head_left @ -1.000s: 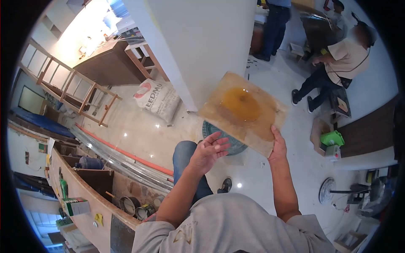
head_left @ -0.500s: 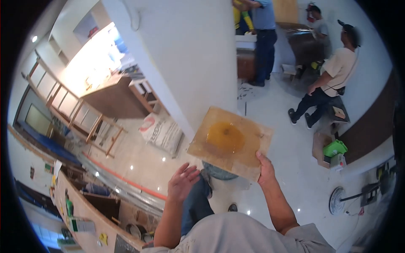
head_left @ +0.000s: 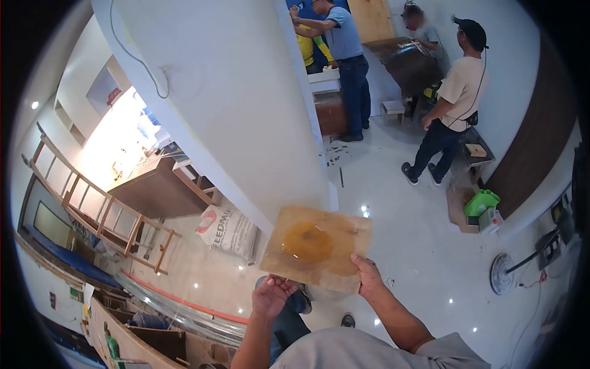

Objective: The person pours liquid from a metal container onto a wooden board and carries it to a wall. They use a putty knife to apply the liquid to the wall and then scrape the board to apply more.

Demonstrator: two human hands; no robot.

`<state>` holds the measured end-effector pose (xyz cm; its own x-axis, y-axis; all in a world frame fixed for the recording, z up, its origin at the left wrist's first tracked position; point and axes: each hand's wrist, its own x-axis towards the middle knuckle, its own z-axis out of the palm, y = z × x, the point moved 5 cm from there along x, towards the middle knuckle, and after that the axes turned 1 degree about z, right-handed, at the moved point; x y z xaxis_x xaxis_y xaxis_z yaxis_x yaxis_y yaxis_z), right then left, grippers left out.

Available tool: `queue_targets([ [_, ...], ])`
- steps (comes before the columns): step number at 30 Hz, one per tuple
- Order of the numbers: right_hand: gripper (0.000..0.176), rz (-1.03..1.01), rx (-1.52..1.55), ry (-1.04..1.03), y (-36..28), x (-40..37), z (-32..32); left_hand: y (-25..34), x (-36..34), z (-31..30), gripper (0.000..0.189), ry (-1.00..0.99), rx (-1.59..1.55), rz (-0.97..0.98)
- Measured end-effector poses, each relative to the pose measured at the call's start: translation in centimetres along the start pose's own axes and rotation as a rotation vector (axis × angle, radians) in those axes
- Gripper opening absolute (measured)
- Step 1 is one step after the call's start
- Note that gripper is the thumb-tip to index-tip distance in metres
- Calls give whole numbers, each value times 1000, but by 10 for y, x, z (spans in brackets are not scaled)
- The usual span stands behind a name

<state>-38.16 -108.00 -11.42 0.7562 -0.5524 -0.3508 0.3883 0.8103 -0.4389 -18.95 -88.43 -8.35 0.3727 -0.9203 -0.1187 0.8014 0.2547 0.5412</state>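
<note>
A flat tan board (head_left: 332,264) is held out in front of me, with a glossy amber puddle of liquid (head_left: 307,241) spread over its middle. My right hand (head_left: 367,273) grips the board's lower right edge, thumb on top and the other fingers hidden underneath. Palm up, my left hand (head_left: 270,298) is at the lower left edge of the board, its fingers loosely bent and fingertips right by the edge. The board is nearly level and overlaps the foot of a white pillar (head_left: 227,123) in this view.
A printed sack (head_left: 228,234) lies on the shiny floor by the pillar. A wooden ladder (head_left: 98,209) leans at left above long metal strips (head_left: 184,307). People (head_left: 455,92) stand at the back right. A fan (head_left: 503,273) and a box with a green jug (head_left: 481,203) are on the right.
The board has moved down and left, closer to my body, in my right hand. My left hand has come up to its lower left edge. The view has shifted.
</note>
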Motion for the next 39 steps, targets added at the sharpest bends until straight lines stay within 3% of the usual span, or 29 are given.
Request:
queue_targets([
  [3,48,3,5,-13,10,4,15,-14,1,4,42,-8,63,-39],
  [6,46,47,5,-22,25,5,36,-32,-3,15,53,-38,73,-70],
  [12,44,109,-8,-56,57,7,72,-24,-9,27,74,141,-16,117],
  [15,47,119,-19,-103,67,9,90,-13,-14,30,75,256,-40,176],
  [25,59,112,-133,-182,82,9,136,20,-34,31,76,124,-4,279],
  [28,64,141,-162,-184,88,13,133,22,-39,36,74,86,-82,188],
  [34,70,85,-187,-585,102,10,131,39,-54,15,69,146,-49,336],
  [37,76,138,-126,-528,100,12,127,45,-59,15,69,162,-60,350],
  [39,70,191,-87,-617,95,27,114,48,-65,4,68,195,-77,353],
])
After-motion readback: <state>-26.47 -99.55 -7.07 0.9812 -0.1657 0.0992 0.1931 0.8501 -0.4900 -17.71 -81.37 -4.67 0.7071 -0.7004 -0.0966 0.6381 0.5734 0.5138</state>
